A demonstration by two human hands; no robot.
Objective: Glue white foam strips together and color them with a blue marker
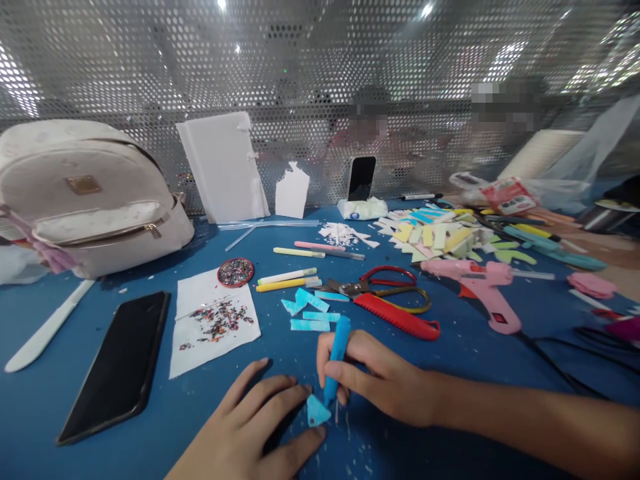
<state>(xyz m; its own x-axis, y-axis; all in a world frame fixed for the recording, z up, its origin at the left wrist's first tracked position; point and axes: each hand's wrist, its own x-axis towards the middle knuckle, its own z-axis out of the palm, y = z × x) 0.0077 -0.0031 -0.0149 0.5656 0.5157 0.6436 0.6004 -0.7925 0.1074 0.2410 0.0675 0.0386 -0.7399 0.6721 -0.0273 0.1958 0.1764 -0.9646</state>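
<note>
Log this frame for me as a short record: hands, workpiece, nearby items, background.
left hand: spread low over the table, thumb and index finger around a small blue piece
right hand: grips a blue marker, tip down by the piece; hand
workpiece: roughly triangular, dark spot near one edge
ahead: loose blue strips
right side: pink glue gun
left side: black phone, pale backpack
background: perforated metal panel

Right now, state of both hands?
Left hand: open, at the edge of a small blue piece.
Right hand: closed, holding a blue marker.
</note>
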